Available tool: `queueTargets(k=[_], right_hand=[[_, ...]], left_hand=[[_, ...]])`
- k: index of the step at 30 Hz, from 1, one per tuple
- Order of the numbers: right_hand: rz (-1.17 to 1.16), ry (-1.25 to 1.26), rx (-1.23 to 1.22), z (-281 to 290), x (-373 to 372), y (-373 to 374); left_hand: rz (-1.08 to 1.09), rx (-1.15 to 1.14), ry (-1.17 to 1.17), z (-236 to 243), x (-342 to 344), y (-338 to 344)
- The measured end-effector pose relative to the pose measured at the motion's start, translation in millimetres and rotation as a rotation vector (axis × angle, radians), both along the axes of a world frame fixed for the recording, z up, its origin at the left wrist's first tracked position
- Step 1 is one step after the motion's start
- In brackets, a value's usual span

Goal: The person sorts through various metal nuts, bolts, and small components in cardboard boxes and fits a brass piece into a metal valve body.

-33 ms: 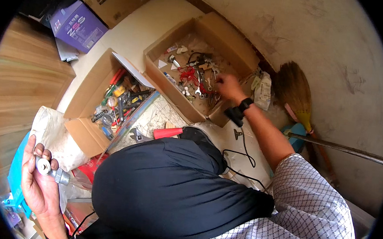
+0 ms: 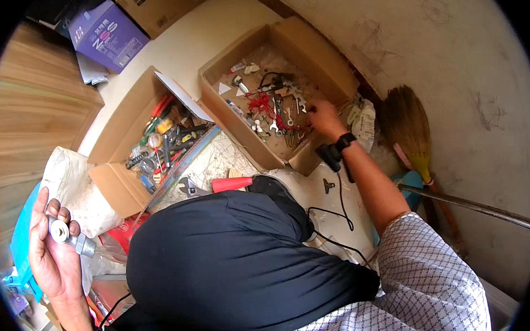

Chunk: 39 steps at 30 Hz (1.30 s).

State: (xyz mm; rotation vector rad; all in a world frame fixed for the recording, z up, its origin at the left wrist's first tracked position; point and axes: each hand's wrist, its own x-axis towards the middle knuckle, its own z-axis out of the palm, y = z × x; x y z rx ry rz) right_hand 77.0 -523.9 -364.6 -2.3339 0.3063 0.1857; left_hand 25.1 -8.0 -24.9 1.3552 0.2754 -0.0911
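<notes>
My left hand (image 2: 54, 261) at the lower left holds a silver threaded metal fitting (image 2: 78, 243), its fingers curled round it. My right hand (image 2: 323, 116) reaches into the right cardboard box (image 2: 236, 133) with its fingers pinched among small tools; what they grip is too small to tell. Beside those fingers lie wrenches (image 2: 275, 118), a red cord (image 2: 259, 103) and small metal pieces. Left of this box, a second open box (image 2: 116, 189) holds several hand tools (image 2: 171, 150).
An adjustable wrench (image 2: 191, 188) and a red cone-shaped item (image 2: 231, 184) lie by my dark-clothed leg (image 2: 228, 255). A broom (image 2: 409, 126) leans at the right wall beside a metal bar (image 2: 471, 203). Stacked boxes (image 2: 105, 37) stand at the back left, near a wooden panel (image 2: 30, 100).
My right hand has shifted slightly to the right inside the box, with the device and cable at its wrist. My left hand with the fitting has stayed in place.
</notes>
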Motion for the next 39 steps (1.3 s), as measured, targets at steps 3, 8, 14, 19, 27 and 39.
queueTargets(k=[3, 8, 14, 19, 27, 39], right_hand=[[0.005, 0.046, -0.140, -7.7, 20.3, -27.8], [0.181, 0.182, -0.486, -31.6, 56.5, -25.1], [0.143, 0.323, -0.597, -61.4, 68.0, -7.0], [0.171, 0.157, -0.510, -61.1, 63.1, -8.5], [0.339, 0.180, -0.094, -31.0, 64.8, -45.2], [-0.108, 0.296, 0.553, 16.9, 12.1, -12.3]], left_hand=[[-0.012, 0.000, 0.006, -0.8, 0.8, 0.9], [0.014, 0.004, 0.009, -1.0, 5.0, -9.2], [-0.056, 0.005, -0.003, -1.1, 9.3, -4.2], [-0.070, -0.023, 0.014, -0.3, 10.5, -1.7], [-0.071, -0.049, 0.022, 3.4, 7.8, -3.6], [-0.086, -0.033, 0.047, 1.6, 7.1, 0.5]])
